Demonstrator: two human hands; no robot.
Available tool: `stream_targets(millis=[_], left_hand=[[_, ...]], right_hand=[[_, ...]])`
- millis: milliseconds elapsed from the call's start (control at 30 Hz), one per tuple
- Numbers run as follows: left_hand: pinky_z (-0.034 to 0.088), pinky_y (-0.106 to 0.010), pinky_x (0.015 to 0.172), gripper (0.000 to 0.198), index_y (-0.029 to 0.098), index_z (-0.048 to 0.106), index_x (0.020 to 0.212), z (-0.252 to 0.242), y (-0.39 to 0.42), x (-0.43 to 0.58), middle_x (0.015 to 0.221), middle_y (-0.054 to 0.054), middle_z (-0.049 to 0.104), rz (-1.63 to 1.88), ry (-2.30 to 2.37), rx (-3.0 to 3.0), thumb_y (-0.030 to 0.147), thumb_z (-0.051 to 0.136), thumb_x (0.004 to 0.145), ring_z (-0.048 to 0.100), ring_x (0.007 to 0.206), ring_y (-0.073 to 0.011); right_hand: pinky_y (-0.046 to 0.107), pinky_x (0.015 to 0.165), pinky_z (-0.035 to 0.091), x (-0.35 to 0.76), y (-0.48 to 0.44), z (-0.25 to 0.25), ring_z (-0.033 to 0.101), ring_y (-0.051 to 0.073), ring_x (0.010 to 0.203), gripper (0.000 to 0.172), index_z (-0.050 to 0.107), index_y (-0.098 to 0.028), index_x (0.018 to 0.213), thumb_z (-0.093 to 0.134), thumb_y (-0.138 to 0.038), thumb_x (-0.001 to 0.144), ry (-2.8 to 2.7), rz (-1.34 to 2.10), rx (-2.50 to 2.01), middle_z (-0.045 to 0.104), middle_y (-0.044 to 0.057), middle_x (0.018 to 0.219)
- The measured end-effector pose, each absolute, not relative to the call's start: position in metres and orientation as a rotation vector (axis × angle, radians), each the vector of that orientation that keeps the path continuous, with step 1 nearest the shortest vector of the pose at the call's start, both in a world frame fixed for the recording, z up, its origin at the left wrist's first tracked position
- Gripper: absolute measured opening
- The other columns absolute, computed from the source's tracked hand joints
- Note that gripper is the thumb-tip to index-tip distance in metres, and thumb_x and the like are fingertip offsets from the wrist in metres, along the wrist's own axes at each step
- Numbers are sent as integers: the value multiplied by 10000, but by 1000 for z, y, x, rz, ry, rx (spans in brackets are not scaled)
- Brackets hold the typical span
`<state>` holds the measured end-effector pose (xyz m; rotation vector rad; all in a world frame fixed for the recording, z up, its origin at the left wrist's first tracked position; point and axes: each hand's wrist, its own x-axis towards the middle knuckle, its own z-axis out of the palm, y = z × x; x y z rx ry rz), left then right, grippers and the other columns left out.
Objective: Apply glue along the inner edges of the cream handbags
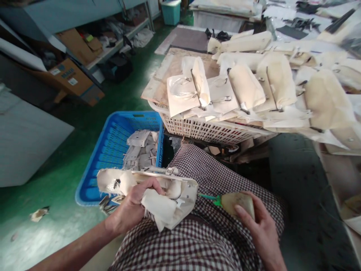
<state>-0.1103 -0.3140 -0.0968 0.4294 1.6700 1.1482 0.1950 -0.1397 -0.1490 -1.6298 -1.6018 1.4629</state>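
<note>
My left hand grips a cream leather bag piece with metal fittings and frayed fabric edges, held above my lap. Its fingers are closed around the middle of the piece. In my right hand is a yellowish squeeze bottle with a green cap and a thin green nozzle. The nozzle points left, its tip close to the right edge of the bag piece; whether they touch I cannot tell. A checked cloth covers my lap beneath both hands.
A blue plastic basket holding cut grey-white pieces stands at the left. Ahead, a board on a white basket carries several cream bag pieces. A dark table surface lies right. Scraps lie on the green floor.
</note>
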Motion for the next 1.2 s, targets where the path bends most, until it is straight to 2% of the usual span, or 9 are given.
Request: stream_targets(millis=[167, 300, 500, 833, 933, 1100, 1200], left_hand=[[376, -199, 510, 304, 158, 638, 727, -90, -304, -104, 707, -34, 665, 1180, 1646, 310, 436, 753, 678, 522, 572, -123], [375, -204, 508, 312, 155, 628, 698, -85, -298, -99, 676, -27, 662, 1206, 1624, 249, 422, 776, 632, 522, 550, -119], [358, -201, 490, 349, 155, 653, 715, -87, -300, -99, 674, -31, 660, 1247, 1563, 216, 469, 789, 649, 517, 533, -114], [391, -206, 493, 307, 164, 656, 747, -95, -305, -97, 690, -38, 675, 1249, 1489, 155, 437, 782, 682, 539, 539, -126], [389, -204, 492, 315, 162, 663, 755, -97, -304, -98, 702, -36, 671, 1241, 1510, 187, 443, 787, 683, 537, 542, -124], [370, -195, 484, 356, 154, 658, 737, -95, -300, -97, 665, -30, 657, 1255, 1504, 184, 464, 817, 661, 522, 523, -111], [369, -196, 481, 370, 153, 658, 726, -95, -299, -96, 655, -28, 653, 1268, 1506, 191, 465, 840, 643, 522, 520, -110]], right_hand=[[371, 793, 607, 180, -132, -145, 714, 296, 922, 626, 661, -196, 1123, 829, -568, 648, -1614, 1485, -1581, 750, 87, 1026], [399, 829, 592, 173, -127, -149, 703, 299, 958, 604, 643, -198, 1154, 834, -528, 685, -1609, 1520, -1521, 736, 92, 1067], [427, 899, 558, 171, -121, -163, 680, 306, 1009, 608, 640, -203, 1168, 846, -517, 690, -1672, 1532, -1469, 717, 96, 1114], [395, 765, 591, 178, -120, -144, 710, 304, 875, 549, 692, -197, 1072, 850, -518, 655, -1717, 1717, -1480, 750, 91, 971], [403, 784, 585, 180, -122, -150, 700, 304, 898, 573, 676, -202, 1093, 848, -526, 652, -1699, 1618, -1515, 739, 88, 1003], [432, 918, 532, 185, -123, -163, 651, 304, 1031, 543, 654, -215, 1134, 829, -500, 706, -1831, 1384, -1413, 687, 92, 1134], [426, 903, 527, 190, -123, -161, 646, 290, 994, 486, 663, -225, 1115, 813, -491, 737, -1941, 1372, -1347, 682, 81, 1106]])
